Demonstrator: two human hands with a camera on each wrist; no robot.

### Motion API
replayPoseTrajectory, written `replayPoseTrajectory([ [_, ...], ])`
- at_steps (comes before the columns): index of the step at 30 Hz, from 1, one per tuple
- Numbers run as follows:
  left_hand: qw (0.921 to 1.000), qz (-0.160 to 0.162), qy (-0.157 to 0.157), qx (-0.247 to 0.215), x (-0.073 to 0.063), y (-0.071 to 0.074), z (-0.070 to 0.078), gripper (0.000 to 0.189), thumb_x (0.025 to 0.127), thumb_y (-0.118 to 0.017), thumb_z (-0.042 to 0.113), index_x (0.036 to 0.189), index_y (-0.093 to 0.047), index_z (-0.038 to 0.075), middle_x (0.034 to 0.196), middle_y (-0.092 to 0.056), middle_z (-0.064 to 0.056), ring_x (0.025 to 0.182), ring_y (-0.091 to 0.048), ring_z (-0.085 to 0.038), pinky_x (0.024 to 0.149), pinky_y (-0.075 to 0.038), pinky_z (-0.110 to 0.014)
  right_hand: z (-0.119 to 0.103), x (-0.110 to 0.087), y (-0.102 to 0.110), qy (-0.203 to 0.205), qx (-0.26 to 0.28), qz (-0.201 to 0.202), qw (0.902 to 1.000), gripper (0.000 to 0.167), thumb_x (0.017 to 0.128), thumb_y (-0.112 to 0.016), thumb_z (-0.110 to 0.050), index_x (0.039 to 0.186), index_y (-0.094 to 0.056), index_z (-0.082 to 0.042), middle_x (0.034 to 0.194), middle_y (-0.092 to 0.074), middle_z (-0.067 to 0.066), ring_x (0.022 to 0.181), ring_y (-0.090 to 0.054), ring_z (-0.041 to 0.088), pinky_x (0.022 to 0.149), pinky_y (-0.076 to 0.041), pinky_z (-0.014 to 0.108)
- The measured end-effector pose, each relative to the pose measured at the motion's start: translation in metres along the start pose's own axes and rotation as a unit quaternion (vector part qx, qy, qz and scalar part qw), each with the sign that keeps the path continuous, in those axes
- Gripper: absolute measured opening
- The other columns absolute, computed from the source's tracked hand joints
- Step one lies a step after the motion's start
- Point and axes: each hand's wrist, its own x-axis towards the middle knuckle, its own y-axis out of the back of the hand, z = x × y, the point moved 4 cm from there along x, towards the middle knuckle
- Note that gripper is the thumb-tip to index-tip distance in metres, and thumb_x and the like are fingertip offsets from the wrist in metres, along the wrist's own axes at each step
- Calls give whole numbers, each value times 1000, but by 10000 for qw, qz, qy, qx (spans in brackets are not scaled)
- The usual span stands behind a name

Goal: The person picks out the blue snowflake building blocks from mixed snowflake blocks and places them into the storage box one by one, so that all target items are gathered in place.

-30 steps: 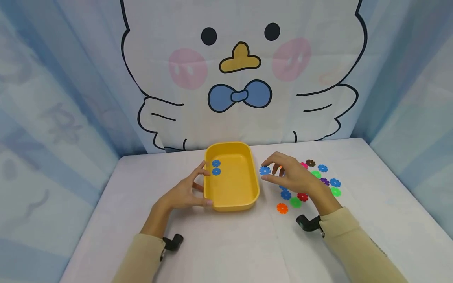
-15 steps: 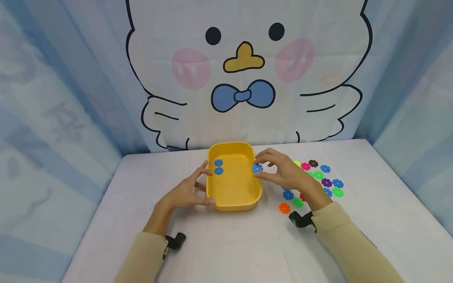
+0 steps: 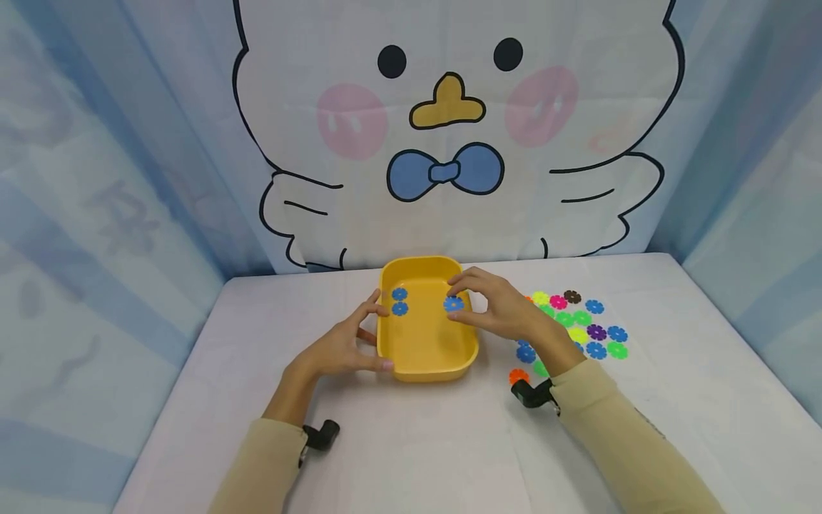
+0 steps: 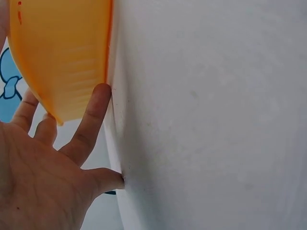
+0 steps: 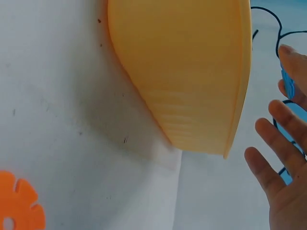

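In the head view a yellow plastic tray (image 3: 427, 368) stands on the table with two blue snowflake discs (image 3: 400, 308) at its left side. My left hand (image 3: 340, 346) rests against the tray's left wall, fingertips and thumb at the rim; the left wrist view shows its fingers (image 4: 91, 117) spread and fairly straight. My right hand (image 3: 501, 303) pinches another blue snowflake disc (image 3: 453, 304) between thumb and forefinger, over the right part of the tray. In the right wrist view that disc is edge-on, and the other fingers (image 5: 283, 139) are extended.
Right of the tray lie many loose snowflake discs in several colours, among them a purple one (image 3: 596, 332) and a brown one (image 3: 572, 296). The right forearm partly covers them. A printed cloth backdrop (image 3: 443, 221) rises behind the table's far edge.
My right hand has carried the blue disc leftward from beside the pile, across the tray's right rim, to above the inside. The left hand stays at the tray. The view shifts slightly.
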Motion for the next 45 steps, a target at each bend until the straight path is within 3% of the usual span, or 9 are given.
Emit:
replayPoseTrajectory([
  [8, 10000, -28, 46, 32, -2, 2, -1, 90, 74, -91, 47, 146, -40, 31, 171, -2, 23, 111, -65, -19, 92, -58, -38, -11, 23, -11, 56, 75, -227, 9997, 31, 93, -78, -33, 117, -70, -17, 137, -62, 5, 130, -55, 25, 114, -45, 48],
  [17, 10000, -35, -59, -40, -2, 2, 2, 89, 75, -91, 47, 146, -39, 32, 171, -1, 22, 113, -65, -20, 93, -58, -40, -16, 37, -17, 307, 282, -160, 9990, 37, 93, -78, -29, 122, -68, -9, 126, -65, 4, 116, -63, 25, 103, -53, 51],
  [22, 9996, -99, -213, -133, 4, -3, 4, 88, 76, -91, 46, 146, -39, 31, 170, -1, 23, 112, -65, -20, 92, -59, -39, -12, 40, -18, 80, 156, -217, 9996, 38, 93, -78, -30, 124, -67, -10, 128, -64, 4, 117, -63, 26, 102, -54, 50],
  [26, 9997, -52, -146, -199, 6, -6, 6, 88, 76, -91, 45, 145, -40, 31, 170, -1, 23, 112, -64, -21, 91, -59, -38, -9, 45, -19, -165, 62, -372, 9992, 38, 94, -77, -32, 124, -66, -13, 129, -62, 4, 117, -63, 26, 101, -55, 50],
  [38, 9999, -70, -48, -118, 3, -1, 3, 90, 77, -90, 42, 148, -38, 25, 171, 0, 20, 111, -63, -22, 96, -57, -42, -3, 64, -41, -539, 16, -961, 9939, 42, 94, -76, -36, 125, -66, -10, 129, -64, 4, 115, -62, 25, 99, -56, 44],
  [45, 9997, -94, -54, -228, 1, -1, 0, 86, 78, -90, 38, 146, -39, 25, 172, 0, 17, 110, -64, -22, 96, -58, -41, -5, 69, -48, -885, -141, -1387, 9863, 40, 93, -76, -40, 123, -68, -16, 132, -63, 1, 116, -62, 22, 97, -57, 36],
])
